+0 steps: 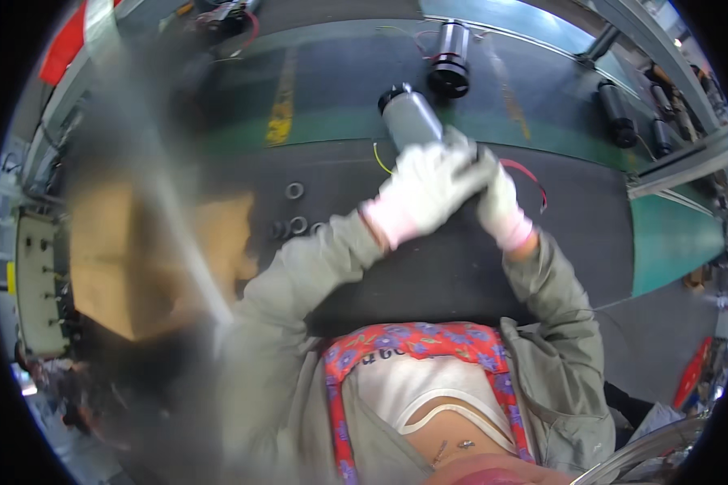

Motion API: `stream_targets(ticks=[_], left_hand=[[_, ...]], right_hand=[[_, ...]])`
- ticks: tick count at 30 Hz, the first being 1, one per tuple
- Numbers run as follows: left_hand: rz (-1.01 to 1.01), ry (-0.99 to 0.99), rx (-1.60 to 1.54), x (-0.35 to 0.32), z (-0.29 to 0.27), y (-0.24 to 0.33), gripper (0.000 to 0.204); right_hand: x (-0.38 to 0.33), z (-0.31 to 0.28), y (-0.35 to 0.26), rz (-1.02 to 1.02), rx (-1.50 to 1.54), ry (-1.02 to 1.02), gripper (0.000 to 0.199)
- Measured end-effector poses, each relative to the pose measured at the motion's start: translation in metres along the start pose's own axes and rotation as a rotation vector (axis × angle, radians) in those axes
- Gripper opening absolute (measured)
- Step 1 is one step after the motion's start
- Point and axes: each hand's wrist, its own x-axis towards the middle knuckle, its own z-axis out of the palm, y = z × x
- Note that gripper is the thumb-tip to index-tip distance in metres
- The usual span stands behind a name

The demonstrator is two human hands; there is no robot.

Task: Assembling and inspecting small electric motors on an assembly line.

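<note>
Grey cyl. motor (pixel 413 121): gloved L hand (pixel 429 187) + R hand (pixel 497 194) overlap at near end, grips unclear; prob. end-work, next needs steadying.

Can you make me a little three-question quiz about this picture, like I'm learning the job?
1. True or false: the left hand and right hand both wear white gloves.
2. Which is farther left in the picture?
A: the cardboard box
B: the red wire
3. Fill in: the cylinder nearest the hands is coloured ____.

Key: 1 true; 2 A; 3 grey.
</note>
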Motion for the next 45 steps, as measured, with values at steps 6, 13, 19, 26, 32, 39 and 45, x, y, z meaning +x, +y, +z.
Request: stream_targets(ticks=[6, 13, 19, 26, 32, 39, 45], left_hand=[[-0.358, 0.295, 0.551, -0.019, -0.076, -0.124, 0.047], [-0.642, 0.778, 0.362, -0.124, -0.268, -0.096, 0.052], [-0.667, 0.779, -0.613, -0.179, -0.257, -0.120, 0.050], [-0.443, 0.899, -0.005, -0.165, -0.241, -0.109, 0.043], [-0.257, 0.594, 0.510, -0.151, -0.259, -0.102, 0.023], [-0.474, 0.490, 1.013, -0.156, -0.208, -0.038, 0.020], [-0.389, 0.367, 0.566, -0.175, -0.167, 0.014, 0.021]], right_hand=[[0.127, 0.070, -0.023, 0.359, 0.765, 0.067, 0.048], [0.172, 0.094, -0.004, 0.194, 0.195, 0.109, 0.043], [0.170, 0.215, -0.086, -0.237, -0.196, -0.294, 0.045], [0.170, 0.297, -0.158, 0.173, 0.836, -0.794, 0.038], [0.169, 0.296, -0.159, 0.072, 0.711, -0.577, 0.026], [0.200, 0.234, -0.102, -0.456, -0.500, -0.528, 0.034], [0.221, 0.046, 0.024, -0.376, -1.865, -0.576, 0.022]])
